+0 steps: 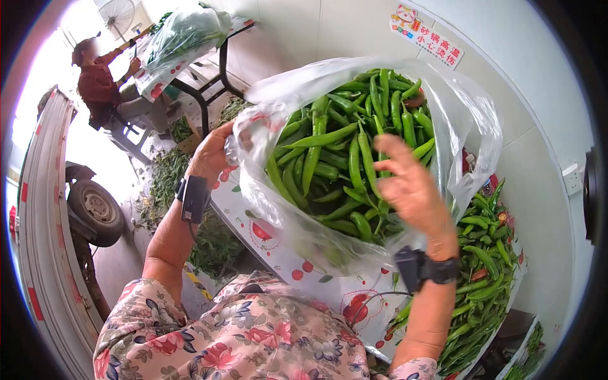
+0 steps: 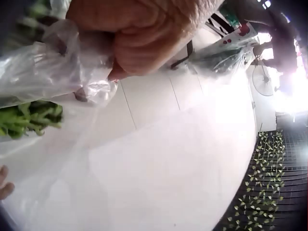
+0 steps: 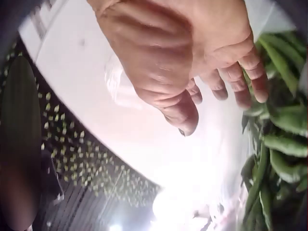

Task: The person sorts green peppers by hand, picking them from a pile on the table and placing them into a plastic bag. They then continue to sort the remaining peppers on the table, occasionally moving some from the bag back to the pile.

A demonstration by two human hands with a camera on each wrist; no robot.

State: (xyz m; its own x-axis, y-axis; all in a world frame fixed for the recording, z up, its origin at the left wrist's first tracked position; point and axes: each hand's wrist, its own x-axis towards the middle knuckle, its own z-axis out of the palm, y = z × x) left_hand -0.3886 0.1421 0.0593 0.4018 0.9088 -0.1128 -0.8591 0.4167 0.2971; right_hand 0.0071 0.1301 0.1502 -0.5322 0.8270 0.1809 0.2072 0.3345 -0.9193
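A clear plastic bag full of long green peppers stands on a cherry-patterned table. My left hand grips the bag's rim at its left side; the left wrist view shows bunched plastic under the curled fingers of that hand. My right hand is over the right part of the bag, blurred, its fingers relaxed and apart. In the right wrist view the right hand holds nothing, with green peppers beside its fingertips.
Loose peppers cover the table on the right. A wall with a sign is behind. At the far left are a seated person, another table with a filled bag, plants on the floor and a vehicle wheel.
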